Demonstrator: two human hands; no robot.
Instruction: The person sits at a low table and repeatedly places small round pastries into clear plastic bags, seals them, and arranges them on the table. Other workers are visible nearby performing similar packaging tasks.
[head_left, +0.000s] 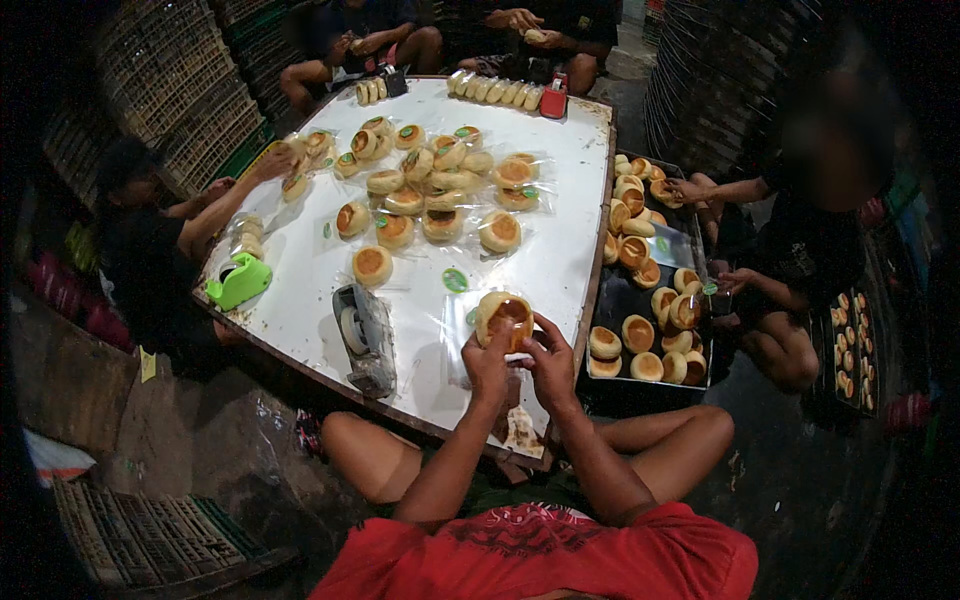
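Both my hands hold a round golden-brown bun (491, 306) just above the near corner of the white table (420, 360). My left hand (486, 366) grips its lower left side, the thumb against the browned face. At the lower right edge are the fingers of my right hand (551, 352). The bun's face looks glossy; whether clear film covers it, I cannot tell. Clear plastic bags (453, 337) lie flat under and left of the bun. Left of these stands a grey tape dispenser (367, 345). Beyond my hands lie several buns (442, 223), many in clear bags with green labels.
To the right, a black tray (619, 296) holds loose buns, with a co-worker's hand (679, 191) reaching in. A green tape dispenser (240, 281) sits at the left edge. Along the far edge stand a red dispenser (554, 97) and rows of packed buns (495, 90). Other people sit around.
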